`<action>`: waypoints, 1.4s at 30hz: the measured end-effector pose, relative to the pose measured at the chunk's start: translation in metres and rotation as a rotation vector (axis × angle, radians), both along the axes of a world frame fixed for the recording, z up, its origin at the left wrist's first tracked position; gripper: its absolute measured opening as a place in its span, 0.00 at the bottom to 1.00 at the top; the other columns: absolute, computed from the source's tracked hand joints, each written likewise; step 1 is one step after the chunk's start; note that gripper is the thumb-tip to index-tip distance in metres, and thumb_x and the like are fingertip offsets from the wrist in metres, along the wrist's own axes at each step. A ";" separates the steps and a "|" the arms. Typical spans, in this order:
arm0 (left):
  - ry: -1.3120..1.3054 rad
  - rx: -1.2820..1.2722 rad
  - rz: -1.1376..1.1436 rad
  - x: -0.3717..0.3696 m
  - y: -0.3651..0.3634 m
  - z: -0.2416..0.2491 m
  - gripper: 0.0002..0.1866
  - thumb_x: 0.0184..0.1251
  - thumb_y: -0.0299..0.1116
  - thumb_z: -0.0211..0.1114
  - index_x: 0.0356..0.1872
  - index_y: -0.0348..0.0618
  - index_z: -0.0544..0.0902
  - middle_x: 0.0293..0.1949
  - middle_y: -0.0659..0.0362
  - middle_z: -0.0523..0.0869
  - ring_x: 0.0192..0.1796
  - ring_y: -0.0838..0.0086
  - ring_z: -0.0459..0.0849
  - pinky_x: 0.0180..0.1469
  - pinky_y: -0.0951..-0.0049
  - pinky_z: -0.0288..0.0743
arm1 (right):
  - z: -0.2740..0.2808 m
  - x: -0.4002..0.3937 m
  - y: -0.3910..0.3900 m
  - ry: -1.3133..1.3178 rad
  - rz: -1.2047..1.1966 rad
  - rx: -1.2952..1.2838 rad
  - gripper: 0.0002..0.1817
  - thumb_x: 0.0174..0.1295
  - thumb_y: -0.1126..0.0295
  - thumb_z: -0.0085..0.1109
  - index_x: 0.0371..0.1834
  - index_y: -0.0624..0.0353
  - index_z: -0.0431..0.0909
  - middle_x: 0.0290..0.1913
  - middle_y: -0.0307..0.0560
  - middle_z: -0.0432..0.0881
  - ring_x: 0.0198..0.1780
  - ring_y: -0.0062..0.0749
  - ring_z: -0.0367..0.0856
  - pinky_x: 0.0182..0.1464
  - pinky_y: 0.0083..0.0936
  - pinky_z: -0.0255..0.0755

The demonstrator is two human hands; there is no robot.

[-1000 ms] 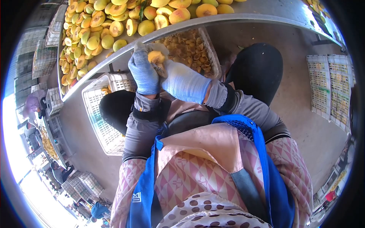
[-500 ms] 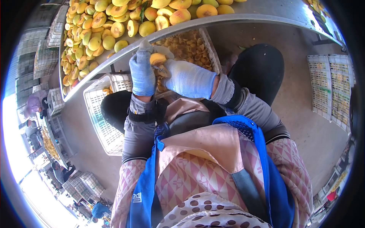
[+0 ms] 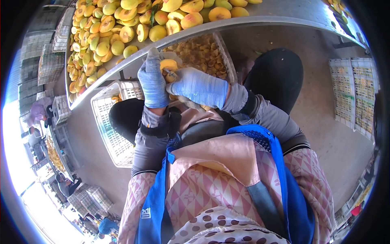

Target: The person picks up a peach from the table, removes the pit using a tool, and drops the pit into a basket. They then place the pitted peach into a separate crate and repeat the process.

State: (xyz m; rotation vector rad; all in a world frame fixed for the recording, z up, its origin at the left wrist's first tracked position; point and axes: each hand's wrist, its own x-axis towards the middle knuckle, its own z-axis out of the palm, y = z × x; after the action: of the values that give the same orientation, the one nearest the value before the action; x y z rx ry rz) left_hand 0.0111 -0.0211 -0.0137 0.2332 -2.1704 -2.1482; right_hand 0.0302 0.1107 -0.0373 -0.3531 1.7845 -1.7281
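Note:
In the head view my left hand [image 3: 153,81], in a blue and grey knit glove, is closed around a yellow peach half [image 3: 168,65]. My right hand [image 3: 200,86], gloved alike, grips a small metal tool [image 3: 171,75], whose tip is against the fruit's lower edge. The tool's exact kind is hard to make out, as the fingers cover most of it. Both hands meet above my lap, just in front of the metal table edge [image 3: 142,53]. Many peach halves [image 3: 118,47] are piled on that table.
Below the table edge sits a crate of peach scraps [image 3: 203,57]. A white plastic crate [image 3: 115,138] stands left of my knee. Stacked crates [image 3: 352,95] are on the right. Other people, including one in purple [image 3: 37,112], are at the far left.
My right hand has tilted and dropped slightly, with its fingers lower. The peach half has turned a little in my left hand, and the metal tool has shifted slightly left.

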 end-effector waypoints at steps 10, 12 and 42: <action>0.086 -0.001 0.073 -0.002 0.008 -0.006 0.23 0.73 0.49 0.62 0.36 0.34 0.84 0.26 0.58 0.85 0.20 0.80 0.81 0.22 0.83 0.73 | 0.005 0.003 0.020 0.654 -0.058 0.459 0.15 0.62 0.63 0.60 0.45 0.64 0.78 0.31 0.60 0.84 0.35 0.56 0.84 0.38 0.44 0.79; 0.152 -0.068 0.093 -0.007 0.004 -0.015 0.23 0.73 0.50 0.62 0.36 0.34 0.84 0.26 0.58 0.85 0.20 0.80 0.81 0.22 0.82 0.73 | 0.018 0.009 0.023 0.646 -0.110 0.540 0.15 0.63 0.63 0.60 0.43 0.64 0.78 0.32 0.62 0.84 0.40 0.55 0.86 0.43 0.45 0.77; 0.274 -0.022 -0.267 -0.008 -0.010 -0.027 0.26 0.77 0.52 0.54 0.38 0.35 0.84 0.31 0.54 0.88 0.31 0.73 0.85 0.35 0.73 0.79 | -0.014 0.007 0.011 0.358 -0.177 -0.075 0.19 0.74 0.58 0.52 0.49 0.66 0.78 0.28 0.53 0.82 0.28 0.44 0.81 0.32 0.34 0.73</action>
State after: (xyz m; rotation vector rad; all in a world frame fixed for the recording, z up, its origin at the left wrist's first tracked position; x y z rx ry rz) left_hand 0.0033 -0.0307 -0.0410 -0.3516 -2.1634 -2.1284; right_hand 0.0367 0.1216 -0.0514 -0.5829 2.0566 -1.9549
